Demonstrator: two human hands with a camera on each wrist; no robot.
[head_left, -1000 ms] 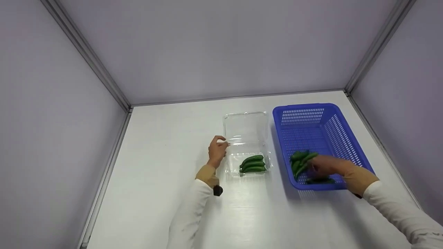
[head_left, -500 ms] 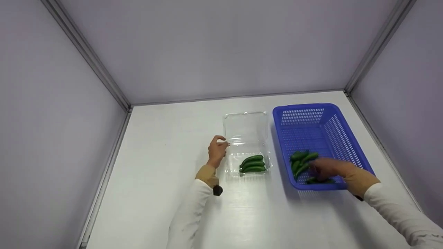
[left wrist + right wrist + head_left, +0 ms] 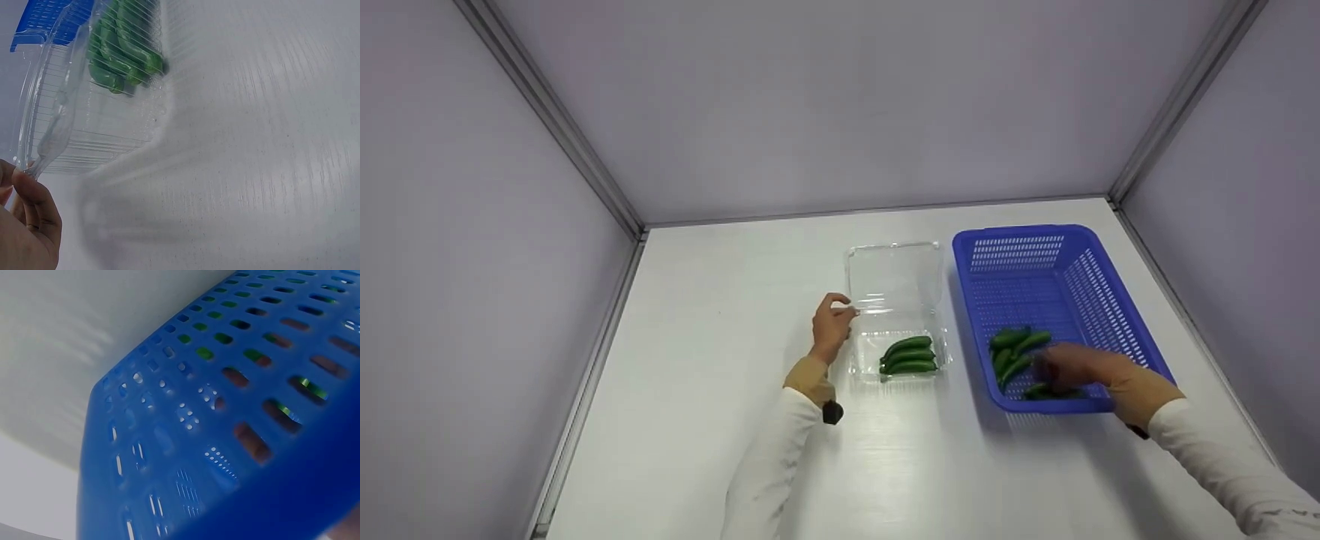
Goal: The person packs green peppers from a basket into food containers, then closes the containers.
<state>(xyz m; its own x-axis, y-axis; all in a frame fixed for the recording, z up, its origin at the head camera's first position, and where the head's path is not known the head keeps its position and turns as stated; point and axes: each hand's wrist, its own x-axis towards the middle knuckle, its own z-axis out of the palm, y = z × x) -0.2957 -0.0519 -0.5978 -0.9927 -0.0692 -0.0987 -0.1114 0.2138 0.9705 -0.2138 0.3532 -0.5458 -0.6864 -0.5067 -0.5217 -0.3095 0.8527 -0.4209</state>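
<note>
Presumably steadying the clear box [image 3: 895,271], your left fingers [image 3: 36,191] pinch its edge; whether your right fingers [image 3: 1050,367], peppers [image 3: 1031,343] beside them inside the basket [image 3: 1016,296], grip any is unclear.

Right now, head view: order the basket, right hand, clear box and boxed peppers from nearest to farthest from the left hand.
1. Clear box, pinched by the left hand.
2. Boxed peppers, box's near right part.
3. Basket, right of the box.
4. Right hand, inside the basket.

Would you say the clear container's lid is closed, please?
No, the lid is folded back, leaving the green peppers uncovered in the clear container.
</note>
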